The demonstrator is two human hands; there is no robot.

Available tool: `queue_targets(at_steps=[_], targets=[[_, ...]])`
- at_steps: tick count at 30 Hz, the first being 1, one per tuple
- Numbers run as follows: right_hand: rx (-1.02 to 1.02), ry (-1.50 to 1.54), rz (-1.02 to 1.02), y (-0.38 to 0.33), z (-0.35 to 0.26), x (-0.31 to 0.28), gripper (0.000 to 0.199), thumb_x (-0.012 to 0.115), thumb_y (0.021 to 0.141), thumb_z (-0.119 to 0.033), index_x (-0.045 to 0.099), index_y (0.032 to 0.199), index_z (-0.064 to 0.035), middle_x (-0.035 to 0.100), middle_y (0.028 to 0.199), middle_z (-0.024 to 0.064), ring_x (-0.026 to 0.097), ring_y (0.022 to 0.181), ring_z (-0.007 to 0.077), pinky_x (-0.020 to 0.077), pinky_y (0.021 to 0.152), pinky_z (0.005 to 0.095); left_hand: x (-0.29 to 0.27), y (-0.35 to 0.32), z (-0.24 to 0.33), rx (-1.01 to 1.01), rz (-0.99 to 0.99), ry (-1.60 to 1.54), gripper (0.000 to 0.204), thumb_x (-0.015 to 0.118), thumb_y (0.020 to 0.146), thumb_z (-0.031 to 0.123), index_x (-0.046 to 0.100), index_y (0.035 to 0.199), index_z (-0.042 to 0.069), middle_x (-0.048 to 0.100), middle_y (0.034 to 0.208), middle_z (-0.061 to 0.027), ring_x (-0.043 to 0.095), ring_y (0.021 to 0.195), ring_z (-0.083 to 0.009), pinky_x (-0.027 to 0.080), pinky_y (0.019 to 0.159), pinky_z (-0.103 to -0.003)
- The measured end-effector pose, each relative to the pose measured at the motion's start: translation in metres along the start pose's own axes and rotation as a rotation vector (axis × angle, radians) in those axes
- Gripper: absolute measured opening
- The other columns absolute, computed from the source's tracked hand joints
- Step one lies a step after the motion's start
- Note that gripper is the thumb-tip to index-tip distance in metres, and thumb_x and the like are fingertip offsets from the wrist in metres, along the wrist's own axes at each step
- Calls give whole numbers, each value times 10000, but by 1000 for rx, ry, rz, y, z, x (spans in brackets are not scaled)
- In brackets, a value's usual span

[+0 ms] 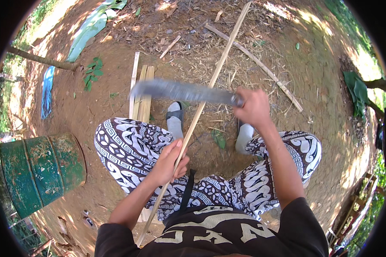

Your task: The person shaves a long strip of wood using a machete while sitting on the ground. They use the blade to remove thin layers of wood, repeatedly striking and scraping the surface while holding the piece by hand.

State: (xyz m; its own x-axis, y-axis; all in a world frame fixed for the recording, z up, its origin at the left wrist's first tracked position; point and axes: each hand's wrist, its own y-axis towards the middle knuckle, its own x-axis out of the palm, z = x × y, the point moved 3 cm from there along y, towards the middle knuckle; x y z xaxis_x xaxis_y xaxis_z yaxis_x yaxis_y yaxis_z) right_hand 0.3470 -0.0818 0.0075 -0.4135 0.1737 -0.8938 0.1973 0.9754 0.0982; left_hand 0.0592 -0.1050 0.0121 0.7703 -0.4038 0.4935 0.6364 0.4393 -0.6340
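Clearly, the risk I judged was the blurred machete (pixel 182 91) in my right hand (pixel 253 107), fingers clamped round its handle, glancing off the thin bamboo strip (pixel 201 109) and running down toward my left hand (pixel 169 162), or toward my knees just beside it. That left hand had its fingers wrapped tight on the strip low down, between my knees. The strip's long axis ran diagonally, its far tip pointing up and right over the bare dirt (pixel 326 73), its near end past my left hip.
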Motion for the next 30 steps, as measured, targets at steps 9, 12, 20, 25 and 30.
queue_targets(at_steps=[9, 12, 20, 25, 30], targets=[[606, -88, 134, 34, 189, 36, 348, 565, 821, -287, 692, 864, 34, 687, 808, 269, 680, 841, 448, 523, 804, 519, -29, -102, -58, -171, 34, -130, 374, 336, 1079, 429, 410, 880, 121, 316, 481, -2, 231, 318, -95, 206, 349, -252], [673, 60, 156, 29, 184, 59, 385, 556, 816, -303, 673, 838, 63, 674, 756, 264, 677, 787, 412, 511, 770, 491, -30, -112, -59, -201, 7, -139, 363, 328, 1082, 425, 403, 899, 122, 334, 536, 4, 258, 358, -93, 240, 384, -239], [352, 494, 43, 12, 6, 19, 263, 633, 765, -177, 515, 602, -8, 534, 542, 106, 490, 528, 175, 414, 545, 379, -17, -52, -30, -9, 10, -73, 377, 313, 1088, 412, 426, 910, 100, 335, 511, 24, 266, 337, -77, 237, 354, -222], [8, 506, -78, -16, -51, 16, 206, 665, 762, -121, 542, 666, 13, 435, 509, 67, 409, 487, 128, 364, 495, 334, -11, -20, 2, 169, -158, 84, 440, 299, 1074, 484, 418, 896, 100, 327, 512, 45, 292, 363, -61, 262, 367, -201], [-26, 561, -7, -19, -60, 7, 193, 672, 778, -120, 584, 687, 26, 433, 495, 88, 411, 462, 124, 365, 479, 327, -1, -10, 14, 110, -52, 149, 488, 272, 1074, 509, 387, 818, 110, 319, 506, 48, 288, 366, -66, 278, 372, -212]])
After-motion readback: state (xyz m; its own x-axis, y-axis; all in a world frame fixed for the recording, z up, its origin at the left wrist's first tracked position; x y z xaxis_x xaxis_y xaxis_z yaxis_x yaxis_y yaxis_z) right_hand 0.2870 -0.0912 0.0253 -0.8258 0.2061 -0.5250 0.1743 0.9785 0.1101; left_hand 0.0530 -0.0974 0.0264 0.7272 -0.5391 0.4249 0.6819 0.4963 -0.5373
